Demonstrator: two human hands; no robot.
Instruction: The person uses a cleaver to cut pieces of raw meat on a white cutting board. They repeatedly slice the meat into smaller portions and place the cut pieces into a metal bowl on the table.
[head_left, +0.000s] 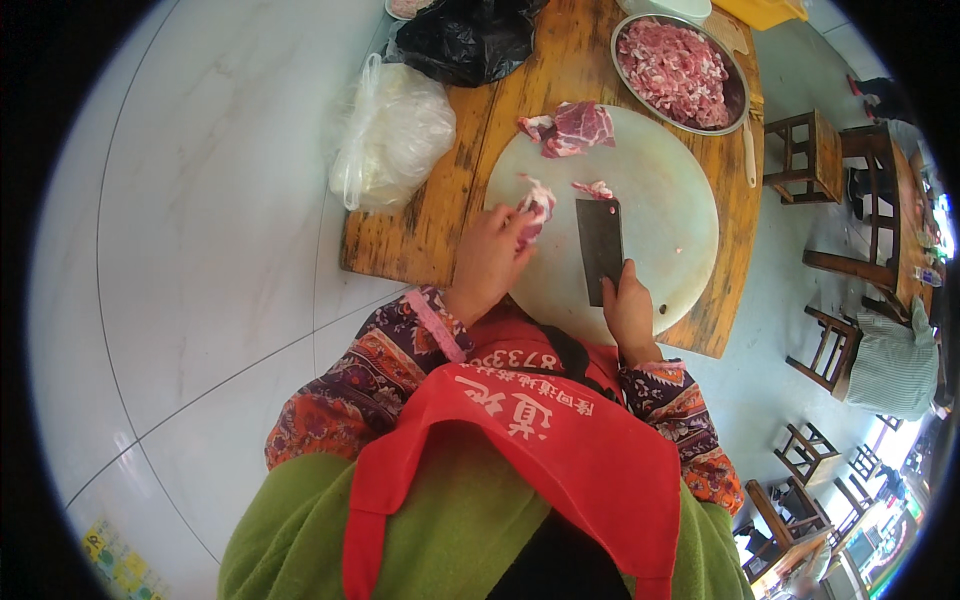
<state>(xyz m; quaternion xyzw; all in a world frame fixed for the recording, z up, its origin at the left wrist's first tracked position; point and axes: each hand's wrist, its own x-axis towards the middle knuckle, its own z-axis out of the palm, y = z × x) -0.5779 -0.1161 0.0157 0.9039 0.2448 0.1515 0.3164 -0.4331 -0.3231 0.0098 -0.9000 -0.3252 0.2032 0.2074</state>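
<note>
My left hand (489, 253) grips a piece of raw meat (537, 210) at the left part of a round, pale cutting board (660, 225). In my right hand (631, 309) is the handle of a cleaver (601, 251), its broad dark blade lying over the board's middle. A small fatty scrap of meat (594, 190) lies just beyond the blade's far end. Farther back, a larger slab of raw meat (577, 130) rests near the board's far edge. A metal bowl (742, 112) heaped with sliced raw meat (675, 73) stands beyond the board to the right.
On the wooden table (405, 240), a clear plastic bag (405, 127) with pale contents and a black plastic bag (472, 37) stand at the left. A wooden-handled utensil (750, 154) lies by the right edge. Wooden stools (814, 157) and a seated person (892, 364) are off to the right.
</note>
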